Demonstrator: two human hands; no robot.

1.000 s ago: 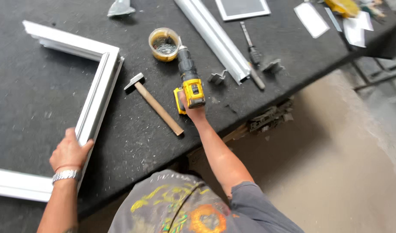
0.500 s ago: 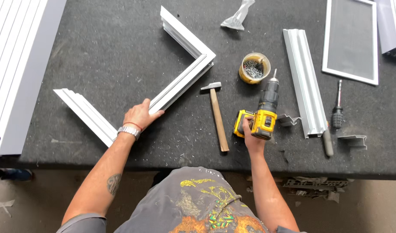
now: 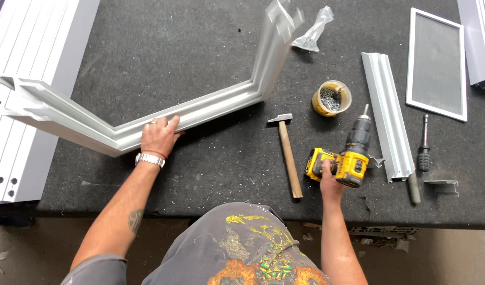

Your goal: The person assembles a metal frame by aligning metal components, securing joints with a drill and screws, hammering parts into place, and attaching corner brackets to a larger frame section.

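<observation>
Frame (image 3: 200,113) now stands tilted up on the desk (image 3: 147,42), my left hand (image 3: 159,136) grasping it at 9 o'clock; my right hand (image 3: 329,179) clenches the yellow drill (image 3: 345,158) near the 6 o'clock edge.

A grey, paint-stained shirt with a yellow-orange print, a silver wristwatch (image 3: 149,159), and a forearm tattoo (image 3: 135,220).
</observation>
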